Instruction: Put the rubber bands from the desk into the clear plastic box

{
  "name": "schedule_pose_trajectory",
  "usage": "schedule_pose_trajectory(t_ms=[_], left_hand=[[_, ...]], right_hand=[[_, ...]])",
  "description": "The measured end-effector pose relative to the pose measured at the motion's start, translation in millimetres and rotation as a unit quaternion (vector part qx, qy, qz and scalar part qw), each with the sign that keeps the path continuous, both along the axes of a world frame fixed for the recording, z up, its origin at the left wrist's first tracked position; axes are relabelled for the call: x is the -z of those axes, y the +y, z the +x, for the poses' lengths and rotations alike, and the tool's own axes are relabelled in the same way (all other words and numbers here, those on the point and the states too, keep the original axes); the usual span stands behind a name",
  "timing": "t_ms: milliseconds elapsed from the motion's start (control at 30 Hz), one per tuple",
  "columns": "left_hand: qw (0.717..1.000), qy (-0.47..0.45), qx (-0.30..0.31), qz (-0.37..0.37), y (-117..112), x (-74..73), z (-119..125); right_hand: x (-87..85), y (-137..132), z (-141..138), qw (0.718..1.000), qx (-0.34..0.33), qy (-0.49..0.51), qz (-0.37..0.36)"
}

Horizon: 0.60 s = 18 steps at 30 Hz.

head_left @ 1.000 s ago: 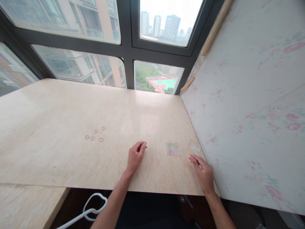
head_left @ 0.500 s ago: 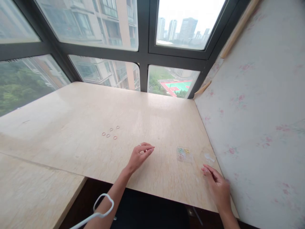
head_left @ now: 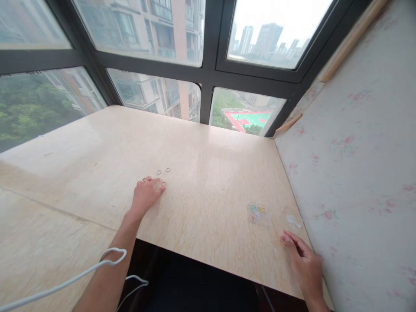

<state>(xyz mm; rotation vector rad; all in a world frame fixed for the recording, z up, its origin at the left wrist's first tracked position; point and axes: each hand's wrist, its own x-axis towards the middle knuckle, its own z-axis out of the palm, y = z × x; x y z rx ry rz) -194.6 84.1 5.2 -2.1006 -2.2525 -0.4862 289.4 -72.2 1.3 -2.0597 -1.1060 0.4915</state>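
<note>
My left hand (head_left: 147, 196) reaches over a loose group of small thin rings on the tabletop. Its thumb and forefinger are spread, with a reddish ring (head_left: 164, 184) at their tips. Two darker rings, a left ring (head_left: 159, 172) and a right ring (head_left: 168, 170), lie just beyond; another is partly covered by the fingers. My right hand (head_left: 302, 255) rests near the wall, thumb and fingertips pressed together; whatever is between them is hidden. Left of it sits a small clear box (head_left: 264, 221) holding green, yellow and pink rings.
A clear piece with a white label (head_left: 294, 221) lies between the box and the wall. The marble-patterned tabletop (head_left: 201, 203) runs up to the windows. A flowered wall (head_left: 357, 182) bounds the right. A white cable (head_left: 65, 284) loops by my left forearm.
My left hand has moved left and away from me, from beside the box to the rings, and its fingers have spread. My right hand stays about where it was. The view has shifted slightly.
</note>
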Motion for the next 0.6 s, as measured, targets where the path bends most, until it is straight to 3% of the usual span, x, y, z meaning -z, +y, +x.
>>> schedule_pose_trajectory(t_ms=[267,600], left_hand=[[0.995,-0.09,0.049,0.002,4.1,0.6,-4.2],[0.987,-0.162,0.015,-0.011,8.5,-1.3,-15.8]], right_hand=[[-3.5,0.2,-3.6,1.0,0.003,-0.026,-0.017],[-4.6,3.4,-3.0,0.998,0.014,-0.049,-0.039]])
